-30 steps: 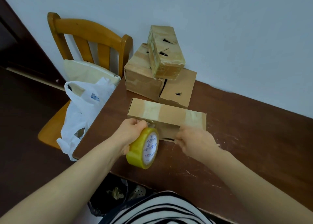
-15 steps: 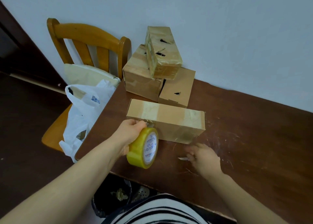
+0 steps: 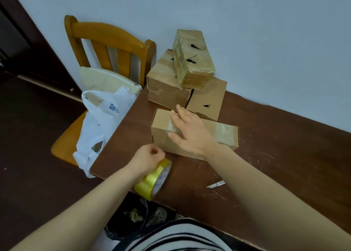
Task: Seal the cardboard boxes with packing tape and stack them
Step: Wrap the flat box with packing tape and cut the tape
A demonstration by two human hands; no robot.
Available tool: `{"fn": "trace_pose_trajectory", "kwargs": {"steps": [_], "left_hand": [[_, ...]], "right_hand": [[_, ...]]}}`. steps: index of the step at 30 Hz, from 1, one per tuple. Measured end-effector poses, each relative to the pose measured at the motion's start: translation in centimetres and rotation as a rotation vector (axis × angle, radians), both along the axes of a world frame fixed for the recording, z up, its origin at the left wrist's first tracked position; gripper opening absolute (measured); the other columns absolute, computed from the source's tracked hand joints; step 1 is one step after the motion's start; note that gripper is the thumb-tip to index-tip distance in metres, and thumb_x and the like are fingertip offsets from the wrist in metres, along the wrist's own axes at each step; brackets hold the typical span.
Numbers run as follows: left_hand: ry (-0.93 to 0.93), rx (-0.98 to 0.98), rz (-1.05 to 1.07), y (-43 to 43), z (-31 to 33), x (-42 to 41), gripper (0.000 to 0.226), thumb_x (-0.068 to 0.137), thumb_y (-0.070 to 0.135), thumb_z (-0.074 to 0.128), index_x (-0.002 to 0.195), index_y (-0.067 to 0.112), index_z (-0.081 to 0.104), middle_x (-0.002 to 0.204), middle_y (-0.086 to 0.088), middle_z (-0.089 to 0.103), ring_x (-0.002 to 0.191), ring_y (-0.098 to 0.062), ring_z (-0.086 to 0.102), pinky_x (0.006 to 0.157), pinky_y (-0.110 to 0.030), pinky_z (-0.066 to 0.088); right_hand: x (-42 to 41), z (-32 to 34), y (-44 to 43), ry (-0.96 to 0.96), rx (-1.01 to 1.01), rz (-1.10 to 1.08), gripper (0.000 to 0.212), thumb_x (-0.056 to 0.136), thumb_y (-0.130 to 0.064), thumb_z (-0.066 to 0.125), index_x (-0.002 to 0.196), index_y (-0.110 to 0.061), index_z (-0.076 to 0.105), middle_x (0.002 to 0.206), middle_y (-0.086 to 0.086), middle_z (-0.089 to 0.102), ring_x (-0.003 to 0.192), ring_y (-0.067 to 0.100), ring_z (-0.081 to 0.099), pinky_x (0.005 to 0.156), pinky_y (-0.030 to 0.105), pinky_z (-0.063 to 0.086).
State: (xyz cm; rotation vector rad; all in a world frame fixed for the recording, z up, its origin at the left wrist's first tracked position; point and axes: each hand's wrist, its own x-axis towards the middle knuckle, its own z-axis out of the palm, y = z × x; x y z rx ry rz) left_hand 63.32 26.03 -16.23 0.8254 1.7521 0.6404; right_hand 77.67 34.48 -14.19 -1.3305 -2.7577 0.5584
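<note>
A long cardboard box point(image 3: 226, 134) lies on the brown table point(image 3: 284, 155), with clear tape across its top. My right hand point(image 3: 191, 134) rests flat and spread on the box's top and front face. My left hand point(image 3: 150, 158) grips a yellow roll of packing tape point(image 3: 153, 182) standing on edge near the table's front edge, just in front of the box's left end. Behind the long box, against the wall, two taped boxes point(image 3: 167, 85) point(image 3: 209, 100) stand side by side with a third taped box point(image 3: 193, 60) stacked on top.
A small blade point(image 3: 215, 184) lies on the table to the right of the tape roll. A wooden chair point(image 3: 106, 47) at the table's left end holds a cream bag point(image 3: 106, 79) and a white plastic bag point(image 3: 98, 125). A dark bin point(image 3: 127, 222) sits below the table edge.
My right hand left the blade on the table and moved up onto the long box. My left hand pulled the tape roll back from the box toward the table's front edge.
</note>
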Motion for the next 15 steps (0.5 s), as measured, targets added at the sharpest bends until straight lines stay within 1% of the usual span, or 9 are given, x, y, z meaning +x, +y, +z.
{"fn": "trace_pose_trajectory", "kwargs": {"steps": [2, 3, 5, 7, 9, 10, 12, 13, 15], "left_hand": [[-0.038, -0.025, 0.035, -0.4, -0.2, -0.6, 0.017, 0.090, 0.017, 0.060, 0.073, 0.014, 0.060, 0.079, -0.007, 0.065, 0.080, -0.024, 0.060, 0.082, -0.036, 0.050], [-0.062, -0.027, 0.042, -0.4, -0.1, -0.7, 0.015, 0.090, 0.017, 0.060, 0.076, 0.011, 0.062, 0.084, -0.011, 0.068, 0.083, -0.027, 0.063, 0.086, -0.040, 0.051], [-0.098, -0.011, 0.050, -0.3, 0.1, -0.8, 0.013, 0.090, 0.016, 0.060, 0.082, 0.006, 0.064, 0.097, -0.019, 0.070, 0.091, -0.029, 0.065, 0.092, -0.046, 0.052], [-0.120, 0.018, 0.061, 0.0, 0.4, -0.8, 0.012, 0.091, 0.016, 0.060, 0.083, 0.007, 0.062, 0.100, -0.021, 0.069, 0.086, -0.025, 0.062, 0.090, -0.046, 0.050], [-0.139, 0.033, 0.068, 0.3, 0.6, -0.9, 0.013, 0.092, 0.017, 0.060, 0.082, 0.009, 0.060, 0.091, -0.018, 0.068, 0.080, -0.022, 0.059, 0.085, -0.043, 0.053], [-0.156, 0.035, 0.074, 0.4, 0.6, -1.0, 0.013, 0.092, 0.017, 0.060, 0.082, 0.009, 0.060, 0.085, -0.014, 0.066, 0.077, -0.021, 0.059, 0.079, -0.040, 0.054], [-0.200, 0.034, 0.095, 0.4, 0.6, -1.2, 0.015, 0.092, 0.016, 0.060, 0.078, 0.011, 0.058, 0.074, -0.007, 0.061, 0.066, -0.017, 0.057, 0.065, -0.031, 0.050], [-0.214, 0.032, 0.099, 0.4, 0.6, -1.3, 0.017, 0.092, 0.015, 0.060, 0.076, 0.012, 0.057, 0.068, -0.004, 0.059, 0.061, -0.015, 0.054, 0.061, -0.027, 0.048], [-0.221, 0.028, 0.097, 0.3, 0.8, -1.3, 0.021, 0.092, 0.015, 0.060, 0.072, 0.014, 0.056, 0.062, 0.000, 0.056, 0.055, -0.012, 0.051, 0.056, -0.024, 0.045]], "right_hand": [[0.0, -0.2, 0.4, -0.058, 0.013, 0.019, 0.071, 0.099, -0.051, 0.037, 0.154, -0.015, 0.012, 0.162, 0.010, 0.001, 0.149, 0.022, 0.004, 0.120, 0.037, 0.004], [-0.1, -0.3, 0.4, -0.104, 0.052, 0.031, 0.071, 0.099, -0.051, 0.037, 0.154, -0.015, 0.012, 0.162, 0.010, 0.005, 0.148, 0.022, 0.008, 0.119, 0.038, 0.007], [-0.2, -0.4, 0.1, -0.146, 0.165, 0.045, 0.066, 0.100, -0.047, 0.037, 0.153, -0.013, 0.018, 0.158, 0.010, 0.019, 0.143, 0.024, 0.020, 0.116, 0.037, 0.013], [-0.5, -0.5, -0.4, -0.123, 0.221, 0.029, 0.062, 0.099, -0.044, 0.041, 0.151, -0.013, 0.025, 0.153, 0.010, 0.028, 0.138, 0.026, 0.027, 0.112, 0.037, 0.014], [-0.5, -0.6, -0.2, -0.099, 0.207, 0.018, 0.064, 0.098, -0.045, 0.045, 0.151, -0.014, 0.026, 0.152, 0.008, 0.029, 0.138, 0.026, 0.027, 0.113, 0.037, 0.013], [-0.3, -0.6, 0.1, -0.090, 0.167, 0.018, 0.069, 0.096, -0.048, 0.048, 0.152, -0.016, 0.024, 0.153, 0.006, 0.028, 0.139, 0.025, 0.025, 0.113, 0.037, 0.010], [-0.1, -0.3, 0.5, -0.073, 0.090, 0.011, 0.079, 0.090, -0.057, 0.052, 0.152, -0.019, 0.023, 0.154, 0.003, 0.027, 0.140, 0.023, 0.022, 0.114, 0.037, 0.007], [-0.2, -0.4, 0.4, -0.047, 0.093, -0.006, 0.078, 0.089, -0.059, 0.052, 0.151, -0.019, 0.026, 0.152, 0.002, 0.030, 0.139, 0.023, 0.025, 0.113, 0.037, 0.010], [-0.6, -0.6, -0.1, -0.015, 0.169, -0.041, 0.067, 0.094, -0.052, 0.049, 0.148, -0.017, 0.034, 0.149, 0.005, 0.036, 0.135, 0.025, 0.032, 0.109, 0.037, 0.017]]}}
